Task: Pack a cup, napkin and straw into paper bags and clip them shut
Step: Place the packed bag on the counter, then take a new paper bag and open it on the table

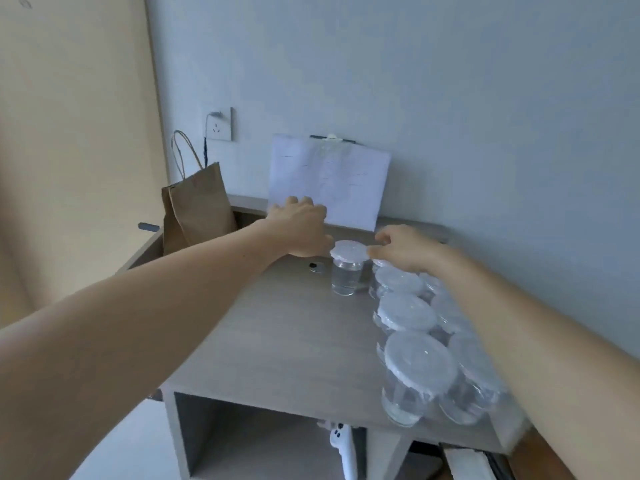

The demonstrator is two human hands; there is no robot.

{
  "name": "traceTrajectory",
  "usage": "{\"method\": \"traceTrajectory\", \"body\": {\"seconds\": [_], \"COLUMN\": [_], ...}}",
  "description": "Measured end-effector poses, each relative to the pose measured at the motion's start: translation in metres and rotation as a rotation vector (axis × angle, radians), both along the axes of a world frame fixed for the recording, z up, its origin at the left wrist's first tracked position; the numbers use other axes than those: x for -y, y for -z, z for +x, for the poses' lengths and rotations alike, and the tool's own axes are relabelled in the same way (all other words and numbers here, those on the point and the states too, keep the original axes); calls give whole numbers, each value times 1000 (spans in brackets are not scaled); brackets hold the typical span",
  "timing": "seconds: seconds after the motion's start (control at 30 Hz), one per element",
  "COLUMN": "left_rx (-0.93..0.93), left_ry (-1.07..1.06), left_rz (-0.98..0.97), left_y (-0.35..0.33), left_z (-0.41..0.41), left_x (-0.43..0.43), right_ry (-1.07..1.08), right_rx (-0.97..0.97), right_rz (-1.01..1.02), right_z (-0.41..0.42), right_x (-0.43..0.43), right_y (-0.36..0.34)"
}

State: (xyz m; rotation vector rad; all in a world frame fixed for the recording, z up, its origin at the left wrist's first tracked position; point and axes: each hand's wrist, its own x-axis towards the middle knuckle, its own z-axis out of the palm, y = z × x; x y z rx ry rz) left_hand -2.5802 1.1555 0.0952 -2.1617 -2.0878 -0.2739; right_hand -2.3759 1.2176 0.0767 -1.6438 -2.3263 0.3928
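- The lidded cup (346, 271) stood upright on the table (284, 323), between the fingers of both hands.
- The left hand (300, 230) lay knuckles up with its fingers curled down out of sight — whether they held anything could not be told.
- The right hand (403, 247) was loosely curled, thumb and forefinger at the lid's right rim; blur hid any grip.
- The paper bag (199, 209) stood well left of the left fingers.
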Motion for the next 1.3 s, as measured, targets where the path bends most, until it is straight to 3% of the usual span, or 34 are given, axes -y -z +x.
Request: {"method": "traceTrajectory", "body": {"seconds": [0.37,0.63,0.97,1.3], "left_rx": [-25,-91,-26,117], "left_ry": [306,447,503,415], "left_rz": [36,-116,-284,-513], "left_y": [-37,10,99,203], "left_z": [277,477,582,624], "left_x": [-22,-47,-162,-243], "right_ry": [296,410,491,446], "right_rx": [-92,-130,-110,-64], "right_rz": [52,-54,-167,-402], "right_z": [288,467,567,608], "right_x": [66,72,-2,-99], "right_y": [-2,47,108,211]}}
